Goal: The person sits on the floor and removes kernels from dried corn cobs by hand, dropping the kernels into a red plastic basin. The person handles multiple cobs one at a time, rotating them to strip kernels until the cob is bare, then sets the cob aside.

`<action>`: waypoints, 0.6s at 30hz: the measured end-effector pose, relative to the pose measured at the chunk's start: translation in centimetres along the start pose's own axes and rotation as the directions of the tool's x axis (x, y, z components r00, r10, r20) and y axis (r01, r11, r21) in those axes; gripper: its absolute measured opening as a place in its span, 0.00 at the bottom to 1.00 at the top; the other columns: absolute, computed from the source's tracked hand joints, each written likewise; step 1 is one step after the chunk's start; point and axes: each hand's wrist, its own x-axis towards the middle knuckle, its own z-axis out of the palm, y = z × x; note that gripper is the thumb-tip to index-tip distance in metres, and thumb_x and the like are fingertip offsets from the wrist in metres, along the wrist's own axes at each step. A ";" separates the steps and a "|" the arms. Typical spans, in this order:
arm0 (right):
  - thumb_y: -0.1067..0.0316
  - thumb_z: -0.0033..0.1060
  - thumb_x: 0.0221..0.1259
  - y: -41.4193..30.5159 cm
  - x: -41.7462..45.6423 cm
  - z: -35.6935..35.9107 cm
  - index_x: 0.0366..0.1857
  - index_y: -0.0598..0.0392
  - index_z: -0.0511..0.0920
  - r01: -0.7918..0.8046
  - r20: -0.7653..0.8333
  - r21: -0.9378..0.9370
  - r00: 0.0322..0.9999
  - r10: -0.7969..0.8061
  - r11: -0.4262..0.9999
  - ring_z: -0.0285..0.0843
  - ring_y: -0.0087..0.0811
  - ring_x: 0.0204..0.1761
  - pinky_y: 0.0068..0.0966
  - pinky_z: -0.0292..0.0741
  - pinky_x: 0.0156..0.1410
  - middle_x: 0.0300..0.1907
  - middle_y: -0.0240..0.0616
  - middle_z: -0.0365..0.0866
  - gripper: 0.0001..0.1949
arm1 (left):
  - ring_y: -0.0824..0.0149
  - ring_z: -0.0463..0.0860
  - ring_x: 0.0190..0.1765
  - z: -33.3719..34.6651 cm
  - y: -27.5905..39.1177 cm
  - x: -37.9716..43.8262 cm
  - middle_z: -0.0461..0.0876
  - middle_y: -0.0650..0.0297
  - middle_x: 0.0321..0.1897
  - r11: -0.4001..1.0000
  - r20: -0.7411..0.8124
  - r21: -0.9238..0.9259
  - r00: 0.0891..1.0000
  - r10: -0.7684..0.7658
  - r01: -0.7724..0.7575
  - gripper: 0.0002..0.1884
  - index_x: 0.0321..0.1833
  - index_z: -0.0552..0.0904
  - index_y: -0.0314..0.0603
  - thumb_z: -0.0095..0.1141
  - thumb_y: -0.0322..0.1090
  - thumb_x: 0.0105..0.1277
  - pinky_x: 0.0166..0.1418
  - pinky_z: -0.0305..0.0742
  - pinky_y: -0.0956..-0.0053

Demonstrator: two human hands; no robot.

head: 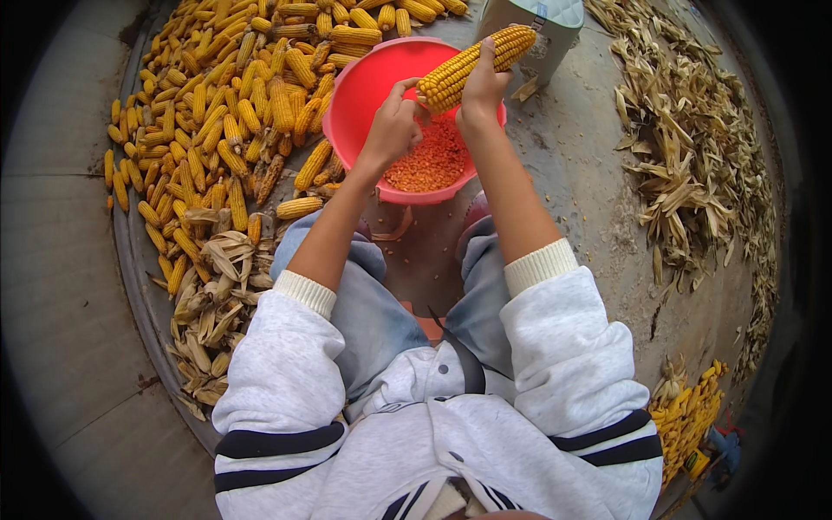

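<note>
My right hand [482, 91] grips a large yellow ear of corn [478, 65] around its middle, thumb on top. The ear is tilted, its far end up to the right, above a red plastic basin [367, 84]. At the ear's near left end is my left hand [393, 130], index finger touching the tip and other fingers curled. Whether that hand pinches the ear is not clear. Loose orange-looking kernels [426, 162] lie in the bottom of the basin, partly hidden by my hands and forearms.
Husked ears of corn [214, 123] are heaped on the left, with dry husks [214, 305] nearer me. A light stool-like box [536, 42] stands beyond the basin. More husks [689, 162] cover the floor at right. Another corn pile [686, 416] lies at lower right.
</note>
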 end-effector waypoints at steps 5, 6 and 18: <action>0.45 0.50 0.60 0.2 -0.2 -0.4 0.60 0.63 0.51 -0.003 0.000 -0.045 1.000 0.003 0.999 0.66 0.44 0.57 0.36 0.64 0.62 0.57 0.53 0.63 0.36 | 0.72 0.72 0.21 0.3 1.3 -0.5 0.75 0.57 0.36 0.984 0.025 -0.069 0.986 -0.165 0.166 0.20 0.58 0.63 0.43 0.35 0.44 0.68 0.17 0.62 0.83; 0.45 0.50 0.60 0.1 -0.2 -0.3 0.60 0.63 0.50 -0.032 -0.003 0.006 0.999 0.032 0.999 0.66 0.43 0.58 0.36 0.64 0.62 0.58 0.53 0.62 0.36 | 0.72 0.72 0.21 0.4 1.4 -0.4 0.75 0.57 0.37 0.973 0.027 -0.090 0.977 -0.212 0.214 0.20 0.57 0.64 0.43 0.36 0.46 0.68 0.17 0.61 0.84; 0.46 0.51 0.61 0.8 1.5 -0.7 0.63 0.66 0.46 -0.242 0.038 0.313 0.969 0.242 0.918 0.67 0.43 0.57 0.38 0.71 0.57 0.58 0.52 0.61 0.39 | 0.72 0.74 0.23 0.6 0.9 -0.1 0.75 0.60 0.35 0.967 0.133 -0.224 0.987 -0.092 0.121 0.19 0.54 0.65 0.46 0.38 0.51 0.70 0.20 0.63 0.85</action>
